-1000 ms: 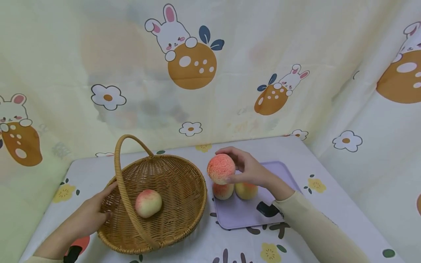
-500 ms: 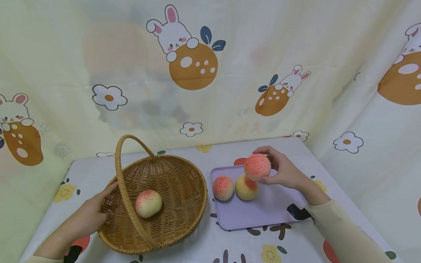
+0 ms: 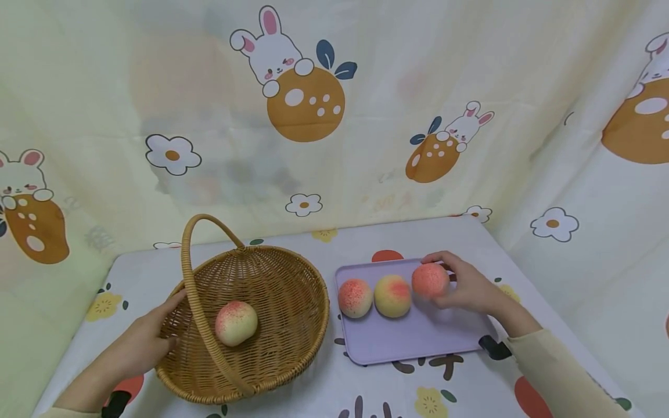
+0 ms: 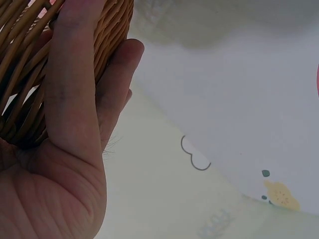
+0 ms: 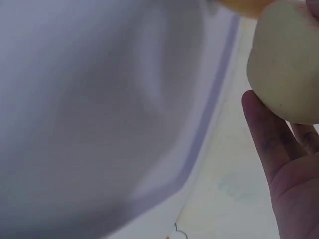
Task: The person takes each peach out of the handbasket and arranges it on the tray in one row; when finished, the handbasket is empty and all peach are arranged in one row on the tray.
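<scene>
bunny-print backdrop cloth (image 3: 334, 116), flower-print tablecloth (image 3: 324, 383)

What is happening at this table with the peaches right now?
A person's right hand grips a peach at the lilac tray, beside two more peaches in a row. The left hand rests against the wicker basket, which holds one peach.

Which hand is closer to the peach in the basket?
Left. The left hand rests on the basket wall beside that peach. The right hand is far off at the tray, holding another peach.
</scene>
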Tool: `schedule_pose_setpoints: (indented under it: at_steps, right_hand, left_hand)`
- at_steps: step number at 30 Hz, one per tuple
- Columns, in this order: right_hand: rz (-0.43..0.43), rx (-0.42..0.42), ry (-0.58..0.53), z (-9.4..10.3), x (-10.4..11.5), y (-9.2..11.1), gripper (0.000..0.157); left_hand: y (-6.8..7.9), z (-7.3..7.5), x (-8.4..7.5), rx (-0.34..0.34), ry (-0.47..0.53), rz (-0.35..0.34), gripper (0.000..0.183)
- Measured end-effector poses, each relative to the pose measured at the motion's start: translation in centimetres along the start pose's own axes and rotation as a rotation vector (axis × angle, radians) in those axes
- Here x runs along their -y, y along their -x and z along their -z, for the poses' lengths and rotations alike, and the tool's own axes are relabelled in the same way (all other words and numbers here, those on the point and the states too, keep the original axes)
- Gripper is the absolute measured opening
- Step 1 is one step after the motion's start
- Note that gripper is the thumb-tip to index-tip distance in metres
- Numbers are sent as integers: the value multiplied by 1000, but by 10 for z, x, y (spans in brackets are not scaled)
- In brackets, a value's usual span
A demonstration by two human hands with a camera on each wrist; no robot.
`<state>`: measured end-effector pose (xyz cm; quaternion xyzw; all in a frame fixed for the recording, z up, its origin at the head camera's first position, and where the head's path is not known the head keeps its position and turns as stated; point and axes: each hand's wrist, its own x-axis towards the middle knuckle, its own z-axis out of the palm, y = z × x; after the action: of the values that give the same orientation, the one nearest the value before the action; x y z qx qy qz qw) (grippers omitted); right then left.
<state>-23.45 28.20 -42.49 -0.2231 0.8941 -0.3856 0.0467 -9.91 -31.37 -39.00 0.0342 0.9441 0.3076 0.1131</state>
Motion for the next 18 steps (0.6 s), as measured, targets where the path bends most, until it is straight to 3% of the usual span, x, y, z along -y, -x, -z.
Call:
schedule_pose_setpoints:
  at_steps: [8, 18]
  right_hand:
    - [6, 56, 60, -14, -18, -1, 72]
    - [19, 101, 58, -20, -13, -3, 75]
  left_hand:
    - [0, -1, -1, 16, 14, 7, 88]
    - [0, -1, 0, 9, 5, 13, 87]
